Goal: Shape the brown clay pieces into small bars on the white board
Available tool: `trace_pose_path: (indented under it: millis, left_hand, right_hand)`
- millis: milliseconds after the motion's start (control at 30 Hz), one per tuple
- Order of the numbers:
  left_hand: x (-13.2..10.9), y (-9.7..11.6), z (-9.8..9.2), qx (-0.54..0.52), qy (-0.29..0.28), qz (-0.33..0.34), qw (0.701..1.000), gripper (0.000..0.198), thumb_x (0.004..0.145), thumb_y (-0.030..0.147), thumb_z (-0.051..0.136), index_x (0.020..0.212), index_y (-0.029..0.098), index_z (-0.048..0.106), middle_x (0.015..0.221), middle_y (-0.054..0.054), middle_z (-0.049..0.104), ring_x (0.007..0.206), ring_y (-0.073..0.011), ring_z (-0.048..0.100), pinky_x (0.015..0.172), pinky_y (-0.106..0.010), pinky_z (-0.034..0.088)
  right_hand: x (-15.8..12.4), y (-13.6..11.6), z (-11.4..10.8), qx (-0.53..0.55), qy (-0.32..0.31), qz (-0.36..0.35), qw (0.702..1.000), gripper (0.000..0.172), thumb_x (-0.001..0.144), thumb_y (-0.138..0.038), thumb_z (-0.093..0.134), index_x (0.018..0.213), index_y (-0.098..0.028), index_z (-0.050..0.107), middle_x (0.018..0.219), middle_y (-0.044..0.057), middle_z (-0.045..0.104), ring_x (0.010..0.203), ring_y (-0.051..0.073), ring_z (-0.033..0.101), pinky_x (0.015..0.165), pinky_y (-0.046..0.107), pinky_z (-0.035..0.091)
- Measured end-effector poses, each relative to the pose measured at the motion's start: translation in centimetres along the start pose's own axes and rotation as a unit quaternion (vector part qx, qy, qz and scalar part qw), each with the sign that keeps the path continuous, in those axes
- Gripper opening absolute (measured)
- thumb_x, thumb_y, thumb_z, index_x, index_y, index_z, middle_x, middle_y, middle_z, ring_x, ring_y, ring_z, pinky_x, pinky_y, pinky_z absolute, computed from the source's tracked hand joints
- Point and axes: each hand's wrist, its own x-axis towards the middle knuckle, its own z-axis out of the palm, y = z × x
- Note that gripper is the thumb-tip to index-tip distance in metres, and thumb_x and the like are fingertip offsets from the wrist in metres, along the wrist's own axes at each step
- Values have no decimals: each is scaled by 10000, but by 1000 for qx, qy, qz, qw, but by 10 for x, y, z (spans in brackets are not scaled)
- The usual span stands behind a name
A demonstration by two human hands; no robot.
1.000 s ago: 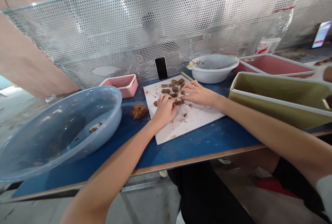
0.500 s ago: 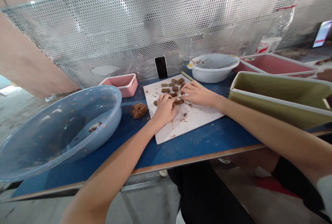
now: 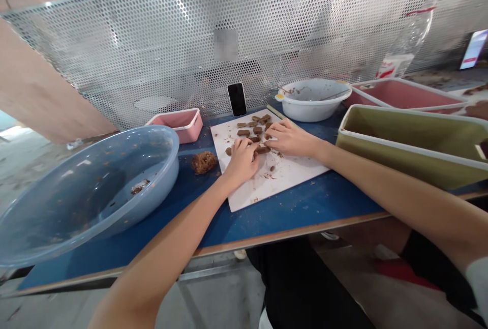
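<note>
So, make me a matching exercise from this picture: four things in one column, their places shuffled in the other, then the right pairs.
1. short brown blocks
2. crumbly brown lump
3. black-screened phone
4. olive-green rectangular tub

A. standing before the perforated metal screen
B. right of the flat white rectangular board
C. on the board, near the left hand and right hand
D. between the large round blue basin and the board

Pairs: 1-C, 2-D, 3-A, 4-B

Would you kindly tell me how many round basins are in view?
2: a large blue basin at the left, and a smaller white basin beyond the right hand, near the far side of the white board. No others show.
</note>
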Motion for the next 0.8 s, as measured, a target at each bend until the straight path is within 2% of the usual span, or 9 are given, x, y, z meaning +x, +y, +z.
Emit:
trace_pose_path:
  millis: [367, 500, 600, 667, 733, 800]
  left_hand:
    - [1, 2, -1, -4, -1, -3, 1000, 286, 1045, 171, 557, 1223, 195, 780, 1271, -148, 663, 1288, -357, 503, 1122, -535, 483]
    - [0, 3, -3, -8, -5, -6, 1000, 291, 1041, 152, 554, 1218, 192, 781, 1276, -147, 664, 1292, -356, 508, 1118, -525, 484]
    - [0, 2, -5, -10, -6, -13, 1000, 304, 1043, 152, 551, 1243, 188, 776, 1276, -144, 660, 1288, -348, 513, 1102, -512, 485]
    - [-1, 2, -6, -13, -4, -15, 1000, 315, 1041, 155, 549, 1266, 190, 767, 1273, -141, 659, 1287, -345, 513, 1091, -511, 486]
    - [-1, 1, -5, -17, 0, -14, 1000, 319, 1035, 154, 547, 1263, 204, 763, 1269, -136, 661, 1290, -345, 517, 1086, -516, 489]
    - [-1, 0, -5, -18, 4, -14, 1000, 314, 1029, 151, 546, 1245, 218, 764, 1276, -133, 664, 1294, -347, 523, 1084, -521, 492]
  right_hand:
    - [2, -4, 0, -8, -3, 7, 1000, 244, 1074, -161, 531, 1156, -226, 752, 1291, 131, 719, 1243, 331, 550, 1040, 508, 389]
    - [3, -2, -4, 5, 3, 23, 1000, 278, 1092, -201, 500, 1237, -219, 737, 1279, 139, 720, 1216, 327, 557, 1035, 500, 401]
    - [1, 1, -8, 56, 15, 51, 997, 309, 1098, -243, 490, 1269, -202, 743, 1274, 157, 709, 1219, 342, 566, 1030, 507, 404]
    - [-1, 1, -13, 118, 24, 72, 990, 298, 1097, -267, 507, 1216, -213, 775, 1253, 145, 713, 1224, 342, 584, 1036, 510, 403]
    - [-4, 0, -19, 209, 15, 84, 974, 278, 1106, -343, 556, 1148, -239, 810, 1184, 111, 731, 1175, 313, 623, 1043, 501, 415]
    - [-6, -4, -25, 307, -23, 84, 948, 282, 1087, -464, 642, 1130, -269, 841, 1115, 77, 745, 1107, 280, 655, 1035, 475, 447]
